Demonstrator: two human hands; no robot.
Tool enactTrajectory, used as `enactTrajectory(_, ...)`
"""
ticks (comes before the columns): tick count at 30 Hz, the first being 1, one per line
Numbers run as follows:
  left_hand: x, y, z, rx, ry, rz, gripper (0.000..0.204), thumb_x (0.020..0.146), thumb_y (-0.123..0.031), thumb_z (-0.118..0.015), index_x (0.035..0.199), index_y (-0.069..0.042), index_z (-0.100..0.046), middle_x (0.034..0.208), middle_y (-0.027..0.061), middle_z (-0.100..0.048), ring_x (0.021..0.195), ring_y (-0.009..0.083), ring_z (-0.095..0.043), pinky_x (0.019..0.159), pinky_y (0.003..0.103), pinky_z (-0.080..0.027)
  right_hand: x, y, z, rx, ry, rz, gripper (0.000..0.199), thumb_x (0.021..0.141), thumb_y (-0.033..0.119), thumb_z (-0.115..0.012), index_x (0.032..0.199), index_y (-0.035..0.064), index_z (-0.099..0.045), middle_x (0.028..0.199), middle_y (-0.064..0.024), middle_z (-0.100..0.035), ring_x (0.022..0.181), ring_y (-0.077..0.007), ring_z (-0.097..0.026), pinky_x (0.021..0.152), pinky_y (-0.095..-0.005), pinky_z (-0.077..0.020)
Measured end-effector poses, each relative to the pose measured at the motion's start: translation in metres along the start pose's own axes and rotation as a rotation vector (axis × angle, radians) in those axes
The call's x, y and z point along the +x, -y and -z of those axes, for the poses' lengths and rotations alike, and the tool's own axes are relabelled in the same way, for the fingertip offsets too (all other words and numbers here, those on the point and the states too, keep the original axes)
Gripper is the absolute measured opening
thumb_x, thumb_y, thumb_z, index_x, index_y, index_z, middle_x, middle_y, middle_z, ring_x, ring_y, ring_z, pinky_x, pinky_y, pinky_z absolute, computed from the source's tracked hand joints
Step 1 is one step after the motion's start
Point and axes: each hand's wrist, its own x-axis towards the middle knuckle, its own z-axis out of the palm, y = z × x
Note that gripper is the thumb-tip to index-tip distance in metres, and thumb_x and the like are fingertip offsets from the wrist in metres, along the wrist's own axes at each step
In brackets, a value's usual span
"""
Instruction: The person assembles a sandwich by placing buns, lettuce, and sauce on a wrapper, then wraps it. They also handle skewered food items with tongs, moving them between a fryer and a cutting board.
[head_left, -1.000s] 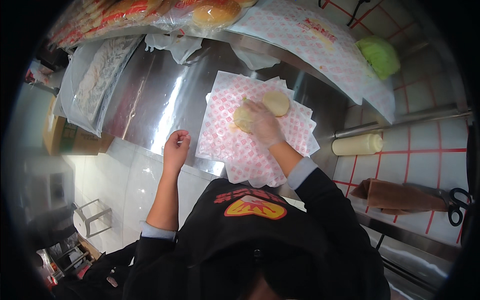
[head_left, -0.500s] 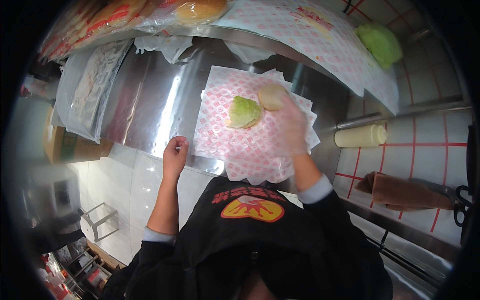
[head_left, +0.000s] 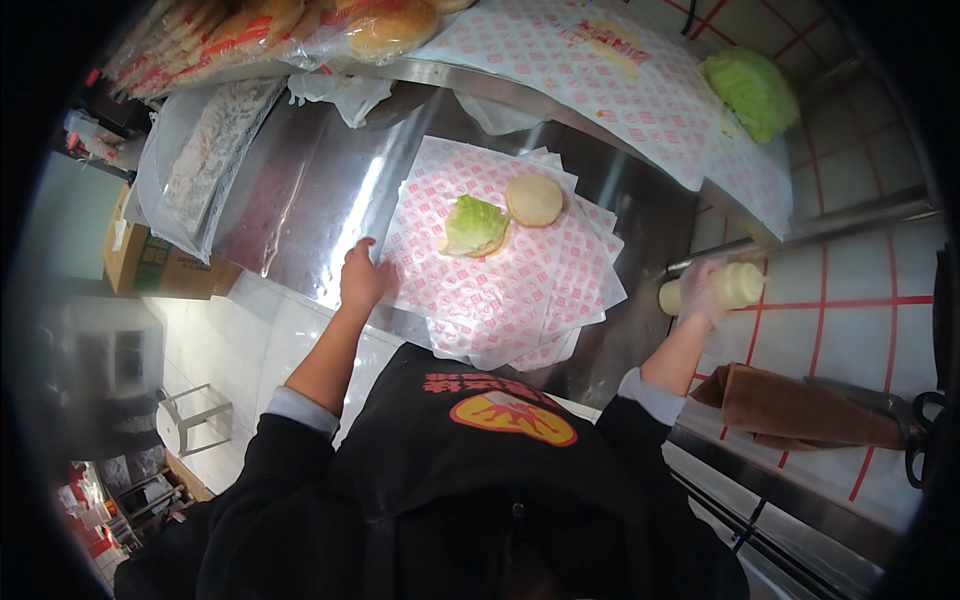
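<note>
A pale yellow squeeze bottle (head_left: 740, 285) lies on its side on the tiled surface at the right. My right hand (head_left: 700, 288), in a clear plastic glove, is closed around its middle. On the left, my left hand (head_left: 362, 280) is beside the edge of the patterned wrapping paper (head_left: 480, 300), thumb and fingers apart, with nothing seen in it. Shredded lettuce (head_left: 474, 224) covers most of a bun half on this stack of sheets. Touching it or very close on the upper right is the other bun half (head_left: 534, 200), pale cut face up.
Bagged buns (head_left: 390, 28) and a lettuce head (head_left: 750, 92) on more printed paper (head_left: 620, 85) occupy the raised shelf. A brown cloth (head_left: 790, 405) and black-handled scissors (head_left: 925, 435) lie at right. A cardboard box (head_left: 165, 265) and stool (head_left: 175, 420) stand at left.
My right hand has moved right from the plain bun half to the squeeze bottle and taken hold of it. My left hand has shifted slightly up, its fingers spreading. The buns stay on the paper.
</note>
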Motion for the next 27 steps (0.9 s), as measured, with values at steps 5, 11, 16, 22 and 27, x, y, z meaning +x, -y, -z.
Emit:
enactTrajectory(5, -0.020, -0.097, 0.033, -0.501, -0.093, -0.598, 0.040, 0.075, -0.005, -0.067, 0.113, -0.004, -0.053, 0.111, 0.0147, -0.056, 0.104, 0.0317, -0.054, 0.089, 0.038, -0.044, -0.044, 0.003, 0.100, -1.491, 0.375, 0.114, 0.042, 0.088, 0.026, -0.043, 0.123, 0.0027, -0.047, 0.119, -0.0155, -0.056, 0.112, -0.0314, -0.053, 0.097, -0.0464, -0.0418)
enactTrajectory(11, -0.072, -0.287, 0.075, -0.466, 0.090, -1.097, 0.059, 0.066, -0.022, -0.069, 0.119, -0.007, -0.047, 0.113, 0.0130, -0.054, 0.108, 0.0312, -0.051, 0.091, 0.047, -0.037, -0.123, -0.090, 0.116, -1.979, 0.985, -0.233, 0.050, 0.081, 0.021, -0.059, 0.126, 0.0036, -0.044, 0.123, -0.0112, -0.052, 0.114, -0.0277, -0.050, 0.100, -0.0419, -0.0391)
enactTrajectory(16, -0.099, -0.309, 0.093, -0.903, -0.187, -1.453, 0.057, 0.077, -0.036, -0.055, 0.125, -0.008, -0.045, 0.118, 0.0155, -0.050, 0.108, 0.0329, -0.050, 0.095, 0.046, -0.037, -0.148, -0.117, 0.094, -2.648, 1.682, 0.557, 0.049, 0.080, 0.020, -0.060, 0.124, 0.0050, -0.045, 0.122, -0.0100, -0.052, 0.115, -0.0267, -0.048, 0.100, -0.0410, -0.0391)
enactTrajectory(22, -0.071, -0.245, 0.046, -1.048, -0.113, -1.324, 0.058, 0.081, -0.026, -0.057, 0.135, -0.017, -0.036, 0.127, 0.0133, -0.044, 0.114, 0.0358, -0.046, 0.096, 0.051, -0.034, -0.140, -0.084, 0.140, -2.795, 1.677, 0.615, 0.047, 0.079, 0.018, -0.062, 0.122, 0.0067, -0.047, 0.122, -0.0086, -0.051, 0.116, -0.0255, -0.046, 0.100, -0.0400, -0.0391)
enactTrajectory(27, -0.072, -0.197, 0.034, -1.162, 0.374, -0.975, 0.054, 0.072, -0.018, -0.062, 0.122, -0.007, -0.045, 0.115, 0.0150, -0.052, 0.111, 0.0342, -0.049, 0.091, 0.044, -0.039, -0.132, -0.074, 0.164, -2.870, 1.363, 0.235, 0.061, 0.069, 0.008, -0.076, 0.123, 0.0060, -0.048, 0.119, -0.0070, -0.053, 0.114, -0.0212, -0.048, 0.097, -0.0370, -0.0403)
